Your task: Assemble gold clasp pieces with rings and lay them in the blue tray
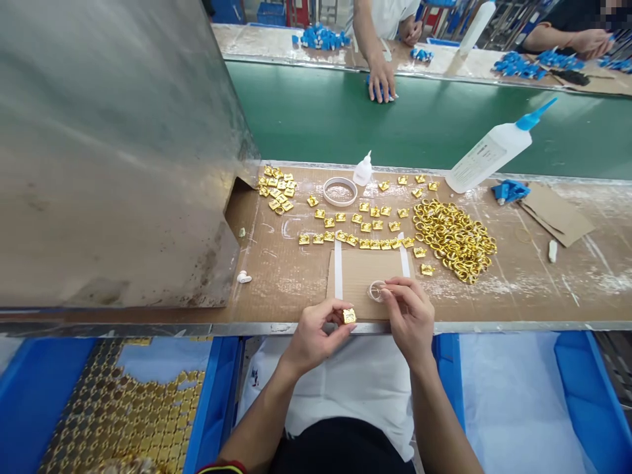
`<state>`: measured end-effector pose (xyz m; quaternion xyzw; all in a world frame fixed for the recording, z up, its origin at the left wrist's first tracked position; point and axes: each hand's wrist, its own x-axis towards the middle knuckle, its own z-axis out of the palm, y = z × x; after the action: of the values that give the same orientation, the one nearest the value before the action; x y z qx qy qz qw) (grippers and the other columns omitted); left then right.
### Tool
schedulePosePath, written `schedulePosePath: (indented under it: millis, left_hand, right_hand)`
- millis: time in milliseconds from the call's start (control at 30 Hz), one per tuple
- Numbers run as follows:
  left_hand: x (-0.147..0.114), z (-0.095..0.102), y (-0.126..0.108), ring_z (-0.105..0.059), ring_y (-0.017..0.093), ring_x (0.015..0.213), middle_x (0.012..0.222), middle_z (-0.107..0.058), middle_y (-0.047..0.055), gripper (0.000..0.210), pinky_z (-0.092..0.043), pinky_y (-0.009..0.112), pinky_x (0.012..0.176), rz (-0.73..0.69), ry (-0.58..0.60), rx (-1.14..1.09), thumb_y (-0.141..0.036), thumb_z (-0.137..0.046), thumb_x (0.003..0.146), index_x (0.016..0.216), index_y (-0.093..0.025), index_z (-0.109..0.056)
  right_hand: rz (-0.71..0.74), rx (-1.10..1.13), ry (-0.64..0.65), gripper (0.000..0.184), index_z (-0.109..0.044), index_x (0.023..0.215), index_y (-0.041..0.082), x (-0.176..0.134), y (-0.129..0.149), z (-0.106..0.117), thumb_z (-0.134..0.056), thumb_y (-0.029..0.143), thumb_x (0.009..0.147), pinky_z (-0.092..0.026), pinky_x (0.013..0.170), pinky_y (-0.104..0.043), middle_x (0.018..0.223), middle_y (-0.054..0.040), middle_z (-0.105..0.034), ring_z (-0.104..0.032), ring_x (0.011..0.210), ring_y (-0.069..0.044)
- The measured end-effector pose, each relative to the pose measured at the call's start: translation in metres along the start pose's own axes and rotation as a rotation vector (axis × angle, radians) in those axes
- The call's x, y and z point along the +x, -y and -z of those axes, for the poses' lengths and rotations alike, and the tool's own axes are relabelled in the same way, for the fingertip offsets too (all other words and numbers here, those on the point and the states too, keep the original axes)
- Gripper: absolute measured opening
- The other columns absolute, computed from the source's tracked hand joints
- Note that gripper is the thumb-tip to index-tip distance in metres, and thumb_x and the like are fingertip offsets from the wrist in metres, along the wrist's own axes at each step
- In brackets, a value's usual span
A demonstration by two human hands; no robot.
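Left hand (pixel 316 334) pinches a gold piece (pixel 349 316), right hand (pixel 413 317) perhaps a thin tool (pixel 381 289) in a dish (pixel 370 290).

The scene is viewed by one head-worn camera, faced forward and down. The hands (pixel 312 336) are seen from above at close range, below the centre; the bench (pixel 291 296) is looked across, and the green strip (pixel 306 108) is taken in farther off.
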<state>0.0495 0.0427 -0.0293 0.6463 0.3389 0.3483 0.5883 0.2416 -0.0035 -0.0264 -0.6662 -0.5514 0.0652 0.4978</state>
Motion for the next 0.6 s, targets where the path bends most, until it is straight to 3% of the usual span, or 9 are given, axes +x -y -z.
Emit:
schedulePosePath:
  millis: [167, 400, 600]
  left_hand:
    - [0.0012, -0.0002, -0.0001, -0.071, 0.014, 0.068, 0.078, -0.073, 0.004, 0.017, -0.058, 0.021, 0.064, 0.018, 0.002, -0.005, -0.022, -0.072, 0.084, 0.099, -0.014, -0.07]
    - [0.0012, -0.0005, 0.0005, -0.072, 0.015, 0.07, 0.08, -0.074, 0.004, 0.017, -0.058, 0.021, 0.064, 0.011, 0.003, -0.001, -0.021, -0.071, 0.084, 0.1, -0.014, -0.071]
    - [0.001, 0.0006, 0.0032, -0.07, 0.014, 0.067, 0.077, -0.074, 0.004, 0.019, -0.058, 0.02, 0.063, -0.034, 0.001, 0.036, -0.023, -0.073, 0.085, 0.101, -0.014, -0.072]
  right_hand:
    - [-0.133, 0.147, -0.065, 0.017, -0.072, 0.084, 0.022, -0.0043, -0.0041, 0.0006, -0.065, 0.03, 0.097, -0.057, 0.073, -0.032, 0.088, -0.0055, -0.074, -0.071, 0.087, -0.021]
    - [-0.36, 0.251, -0.095, 0.025, -0.078, 0.084, 0.02, -0.0042, -0.0039, 0.0, -0.071, 0.043, 0.091, -0.059, 0.063, -0.031, 0.081, -0.0052, -0.079, -0.072, 0.066, -0.02]
    - [-0.349, 0.26, -0.2, 0.023, -0.078, 0.084, 0.019, -0.0001, 0.002, 0.0045, -0.071, 0.041, 0.09, -0.059, 0.075, -0.035, 0.087, -0.0062, -0.08, -0.074, 0.081, -0.023]
